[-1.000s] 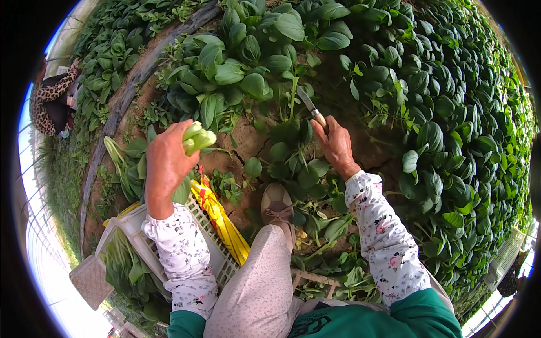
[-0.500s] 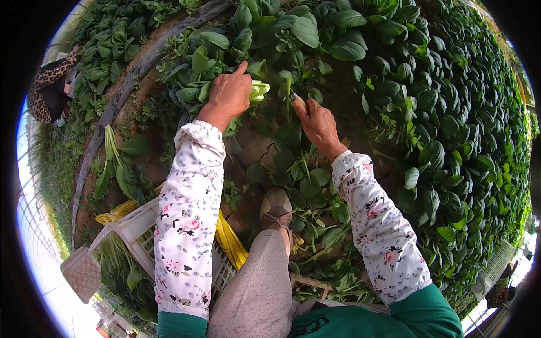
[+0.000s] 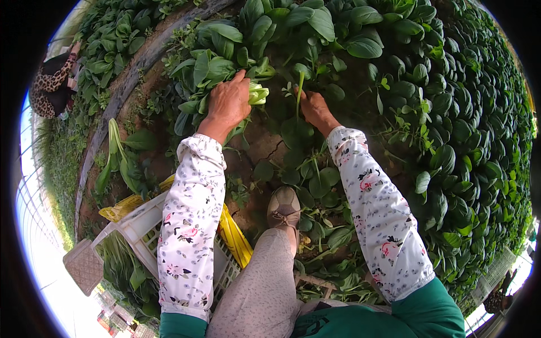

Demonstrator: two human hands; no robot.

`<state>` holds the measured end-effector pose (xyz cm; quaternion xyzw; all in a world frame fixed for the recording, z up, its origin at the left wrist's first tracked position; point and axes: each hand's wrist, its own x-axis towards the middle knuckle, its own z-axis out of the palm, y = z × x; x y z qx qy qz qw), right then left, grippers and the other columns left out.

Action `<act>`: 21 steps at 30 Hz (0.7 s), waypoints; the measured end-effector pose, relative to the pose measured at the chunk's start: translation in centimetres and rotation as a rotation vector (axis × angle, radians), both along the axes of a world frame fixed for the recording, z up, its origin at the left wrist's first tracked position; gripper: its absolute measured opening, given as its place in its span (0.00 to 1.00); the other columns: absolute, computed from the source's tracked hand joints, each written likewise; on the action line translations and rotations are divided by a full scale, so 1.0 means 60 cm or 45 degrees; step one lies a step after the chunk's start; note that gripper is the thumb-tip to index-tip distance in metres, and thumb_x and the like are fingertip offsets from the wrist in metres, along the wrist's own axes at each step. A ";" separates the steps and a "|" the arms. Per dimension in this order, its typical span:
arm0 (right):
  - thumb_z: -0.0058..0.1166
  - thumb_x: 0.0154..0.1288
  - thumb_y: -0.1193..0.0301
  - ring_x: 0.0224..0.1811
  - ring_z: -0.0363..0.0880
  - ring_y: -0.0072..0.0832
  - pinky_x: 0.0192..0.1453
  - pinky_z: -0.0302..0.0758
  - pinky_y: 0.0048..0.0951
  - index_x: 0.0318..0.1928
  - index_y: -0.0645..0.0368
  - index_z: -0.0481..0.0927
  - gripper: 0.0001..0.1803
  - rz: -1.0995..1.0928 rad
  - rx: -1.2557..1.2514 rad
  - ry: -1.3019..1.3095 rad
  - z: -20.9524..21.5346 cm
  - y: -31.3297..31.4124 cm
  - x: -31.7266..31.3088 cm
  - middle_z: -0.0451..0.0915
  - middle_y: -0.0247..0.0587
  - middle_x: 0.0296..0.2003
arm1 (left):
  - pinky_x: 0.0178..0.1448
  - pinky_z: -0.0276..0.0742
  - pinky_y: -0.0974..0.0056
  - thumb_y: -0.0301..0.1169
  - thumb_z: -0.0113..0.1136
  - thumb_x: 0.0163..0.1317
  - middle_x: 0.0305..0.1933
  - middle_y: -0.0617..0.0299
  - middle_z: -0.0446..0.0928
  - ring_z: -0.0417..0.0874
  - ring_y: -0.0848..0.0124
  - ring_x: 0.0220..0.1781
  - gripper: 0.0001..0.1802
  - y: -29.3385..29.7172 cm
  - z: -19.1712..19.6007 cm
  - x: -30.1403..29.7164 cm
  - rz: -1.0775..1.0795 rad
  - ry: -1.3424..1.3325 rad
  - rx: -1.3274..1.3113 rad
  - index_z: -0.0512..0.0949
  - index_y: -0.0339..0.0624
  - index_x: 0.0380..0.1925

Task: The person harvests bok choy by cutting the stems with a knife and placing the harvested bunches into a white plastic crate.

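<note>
My left hand [image 3: 228,104] is stretched forward and closed around a leafy green plant [image 3: 256,93] with a pale stem base, growing in the soil bed. My right hand [image 3: 315,110] is a closed fist just right of that plant's base, low by the soil. It grips a small knife, which is almost fully hidden by my fingers and the leaves. Both forearms wear white floral sleeves.
A white plastic crate [image 3: 138,225] with a yellow strap [image 3: 236,236] sits at lower left and holds cut greens [image 3: 124,270]. More cut greens [image 3: 115,158] lie on the soil. My shoe [image 3: 283,205] rests between my arms. Dense greens [image 3: 462,141] fill the right. Another person [image 3: 48,84] crouches far left.
My left hand held a cut pale-stemmed plant near the crate, then reached forward and gripped a plant in the bed. My right hand moved forward and down to that plant's base.
</note>
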<state>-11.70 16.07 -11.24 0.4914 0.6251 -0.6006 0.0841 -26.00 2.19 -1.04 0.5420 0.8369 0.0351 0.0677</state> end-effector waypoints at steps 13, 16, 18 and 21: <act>0.43 0.67 0.50 0.16 0.69 0.24 0.19 0.63 0.24 0.35 0.60 0.75 0.24 -0.279 -0.280 0.489 0.076 -0.013 0.119 0.78 0.41 0.26 | 0.56 0.71 0.60 0.27 0.66 0.39 0.61 0.56 0.68 0.75 0.55 0.53 0.30 -0.047 0.114 0.103 0.020 -0.340 0.310 0.73 0.39 0.48; 0.48 0.66 0.55 0.13 0.55 0.10 0.15 0.51 0.15 0.34 0.55 0.72 0.16 -0.605 -0.711 1.001 0.116 -0.031 0.135 0.73 0.30 0.23 | 0.58 0.70 0.60 0.25 0.66 0.39 0.61 0.56 0.68 0.74 0.56 0.56 0.30 -0.068 0.139 0.137 0.018 -0.519 0.310 0.73 0.39 0.49; 0.51 0.65 0.58 0.13 0.55 0.11 0.15 0.52 0.15 0.35 0.55 0.71 0.13 -0.540 -0.717 1.051 0.133 -0.029 0.136 0.72 0.29 0.23 | 0.55 0.72 0.60 0.25 0.66 0.37 0.62 0.57 0.66 0.74 0.56 0.53 0.31 -0.077 0.132 0.148 -0.043 -0.471 0.250 0.73 0.39 0.49; 0.57 0.61 0.65 0.13 0.56 0.11 0.16 0.51 0.14 0.37 0.55 0.71 0.11 -0.510 -0.675 1.024 0.139 -0.025 0.145 0.70 0.27 0.22 | 0.54 0.71 0.61 0.24 0.66 0.37 0.63 0.57 0.64 0.75 0.57 0.52 0.32 -0.086 0.125 0.154 0.008 -0.682 0.267 0.73 0.40 0.49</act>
